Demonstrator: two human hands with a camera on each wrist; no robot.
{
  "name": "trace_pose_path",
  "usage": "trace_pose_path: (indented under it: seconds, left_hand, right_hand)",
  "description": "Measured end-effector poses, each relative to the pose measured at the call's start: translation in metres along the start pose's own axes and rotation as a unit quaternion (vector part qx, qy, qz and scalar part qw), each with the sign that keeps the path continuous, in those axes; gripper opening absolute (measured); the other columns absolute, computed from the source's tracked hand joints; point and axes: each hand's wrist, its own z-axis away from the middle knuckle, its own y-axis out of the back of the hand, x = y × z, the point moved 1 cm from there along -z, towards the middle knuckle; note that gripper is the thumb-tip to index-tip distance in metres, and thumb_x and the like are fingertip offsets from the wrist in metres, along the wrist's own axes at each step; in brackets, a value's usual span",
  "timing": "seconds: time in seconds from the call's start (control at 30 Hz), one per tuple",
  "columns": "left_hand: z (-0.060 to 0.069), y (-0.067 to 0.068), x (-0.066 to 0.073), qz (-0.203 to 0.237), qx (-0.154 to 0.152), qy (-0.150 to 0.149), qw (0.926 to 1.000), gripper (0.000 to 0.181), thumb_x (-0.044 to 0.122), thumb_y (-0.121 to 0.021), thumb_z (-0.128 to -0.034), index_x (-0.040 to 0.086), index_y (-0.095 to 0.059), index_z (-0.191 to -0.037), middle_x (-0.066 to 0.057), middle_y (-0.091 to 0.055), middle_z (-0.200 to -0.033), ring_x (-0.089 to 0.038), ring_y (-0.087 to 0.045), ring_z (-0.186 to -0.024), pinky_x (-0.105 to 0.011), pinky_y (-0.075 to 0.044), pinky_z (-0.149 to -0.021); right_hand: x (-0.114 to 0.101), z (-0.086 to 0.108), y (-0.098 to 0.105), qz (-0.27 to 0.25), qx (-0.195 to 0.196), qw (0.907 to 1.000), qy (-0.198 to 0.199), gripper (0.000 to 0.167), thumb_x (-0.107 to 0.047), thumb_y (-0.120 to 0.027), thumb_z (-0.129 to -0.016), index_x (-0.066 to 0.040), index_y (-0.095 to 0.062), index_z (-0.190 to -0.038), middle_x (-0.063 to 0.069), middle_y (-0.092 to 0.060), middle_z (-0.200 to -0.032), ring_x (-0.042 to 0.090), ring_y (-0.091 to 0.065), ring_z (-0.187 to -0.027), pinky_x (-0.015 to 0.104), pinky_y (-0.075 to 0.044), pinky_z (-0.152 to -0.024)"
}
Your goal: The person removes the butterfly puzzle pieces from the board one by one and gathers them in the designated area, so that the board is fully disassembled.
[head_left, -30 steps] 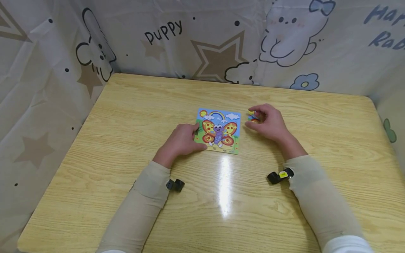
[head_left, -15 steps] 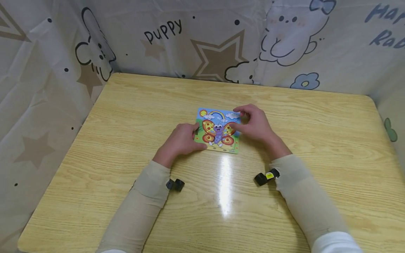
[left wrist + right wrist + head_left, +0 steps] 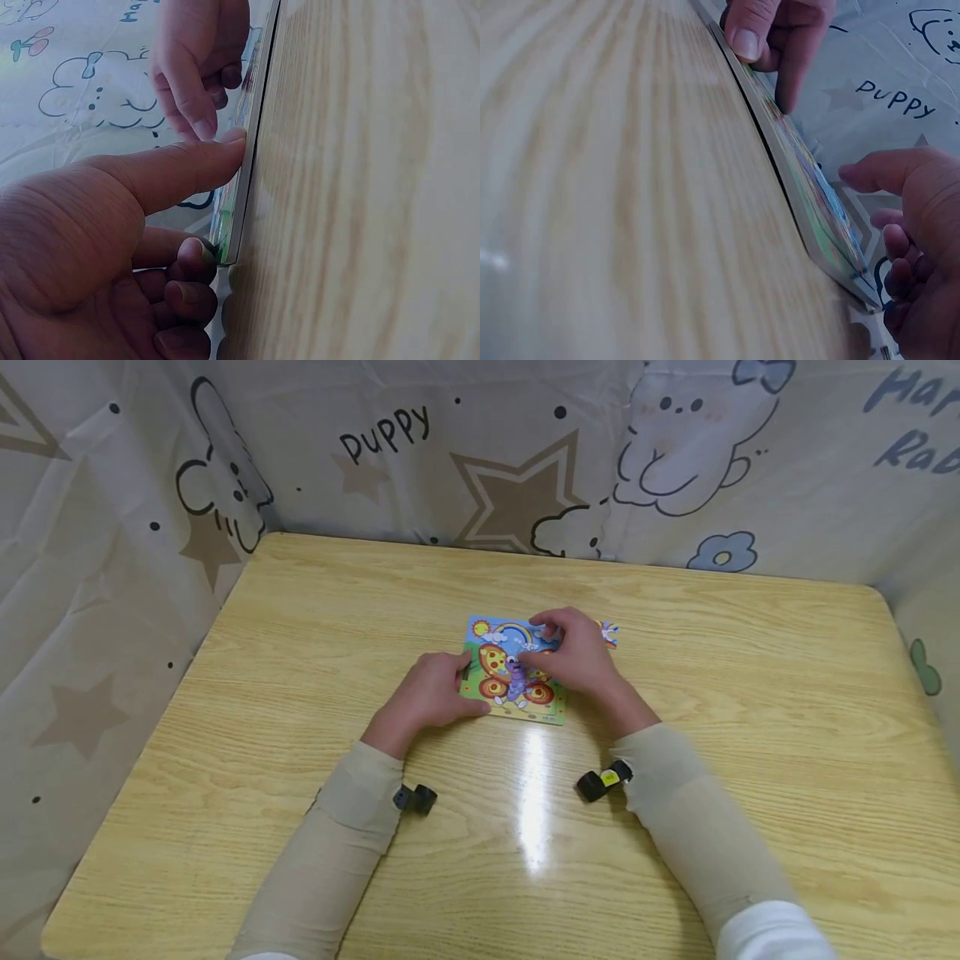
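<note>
A square butterfly puzzle (image 3: 517,693) lies flat on the wooden table, with a sun and rainbow along its far side. My left hand (image 3: 433,693) holds it at its left side. In the left wrist view, that thumb presses the near edge of the puzzle (image 3: 230,229) and a forefinger touches its corner. Over the puzzle's upper right part is my right hand (image 3: 573,652), thumb stretched and fingers loosely bent. The right wrist view shows this right hand (image 3: 922,232) with no held thing visible. A small colourful piece (image 3: 611,634) lies beyond it, partly hidden.
The wooden table (image 3: 300,710) runs up to a printed cloth curtain (image 3: 337,502) at the back and sides. A small black camera sits on the left wrist (image 3: 416,799) and another on the right wrist (image 3: 603,781).
My right hand has moved left, from beside the small colourful piece to over the puzzle. The piece now shows to the right of that hand. My left hand has stayed in place.
</note>
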Motion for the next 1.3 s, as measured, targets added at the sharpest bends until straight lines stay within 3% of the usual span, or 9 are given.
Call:
trace_pose_path:
  seconds: [0.2, 0.63, 1.03, 1.3]
  left_hand:
    - [0.000, 0.000, 0.000, -0.004, 0.004, -0.003, 1.0000, 0.091, 0.040, -0.083, -0.0819, -0.003, -0.041, -0.150, -0.010, -0.061, -0.093, -0.023, -0.054, -0.096, -0.038, -0.045, -0.088]
    - [0.006, 0.005, -0.004, 0.009, 0.013, 0.008, 0.9998, 0.090, 0.037, -0.084, -0.0813, -0.005, -0.041, -0.149, -0.008, -0.051, -0.079, -0.024, -0.049, -0.079, -0.035, -0.040, -0.073]
    - [0.000, 0.001, -0.003, 0.015, 0.003, 0.001, 0.9999, 0.091, 0.037, -0.084, -0.0812, -0.005, -0.041, -0.149, -0.008, -0.051, -0.079, -0.023, -0.049, -0.077, -0.035, -0.039, -0.071]
    - [-0.002, 0.000, 0.000, 0.020, -0.002, 0.005, 0.9998, 0.091, 0.036, -0.085, -0.0813, -0.004, -0.040, -0.150, -0.009, -0.057, -0.089, -0.024, -0.052, -0.090, -0.036, -0.042, -0.082]
  right_hand:
    - [-0.008, 0.000, -0.005, 0.009, -0.009, 0.9997, -0.018, 0.049, -0.024, -0.086, -0.077, -0.004, -0.069, -0.118, 0.010, -0.056, -0.099, 0.026, -0.051, -0.090, 0.038, -0.041, -0.078]
    - [-0.014, -0.008, -0.012, 0.035, -0.032, 0.9985, -0.027, 0.050, -0.029, -0.086, -0.077, -0.006, -0.070, -0.118, 0.008, -0.056, -0.100, 0.024, -0.052, -0.092, 0.039, -0.042, -0.082]
    - [-0.011, -0.008, -0.007, 0.043, -0.069, 0.9953, -0.054, 0.050, -0.027, -0.084, -0.080, -0.006, -0.063, -0.120, 0.011, -0.055, -0.104, 0.025, -0.051, -0.096, 0.041, -0.041, -0.085]
    - [-0.009, -0.006, -0.005, 0.048, -0.076, 0.9939, -0.064, 0.050, -0.023, -0.083, -0.083, -0.008, -0.057, -0.122, 0.011, -0.052, -0.103, 0.027, -0.049, -0.094, 0.042, -0.041, -0.082]
